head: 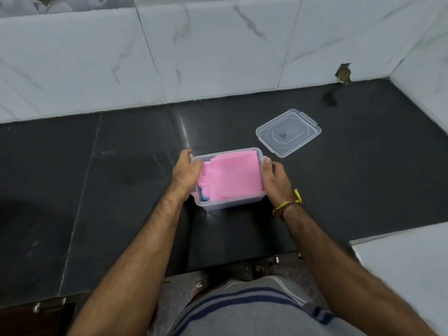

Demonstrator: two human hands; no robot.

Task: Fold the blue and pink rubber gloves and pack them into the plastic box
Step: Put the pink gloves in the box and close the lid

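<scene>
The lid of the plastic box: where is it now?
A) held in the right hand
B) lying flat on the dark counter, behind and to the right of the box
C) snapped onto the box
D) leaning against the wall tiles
B: the lid lies flat on the dark counter, apart from the open plastic box, and neither hand touches it.

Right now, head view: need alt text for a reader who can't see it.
Two bare hands, left hand and right hand, grip the ends of an open clear plastic box on a dark countertop. Inside, a folded pink glove lies over a blue glove. The box's lid rests apart, behind and to the right.
</scene>
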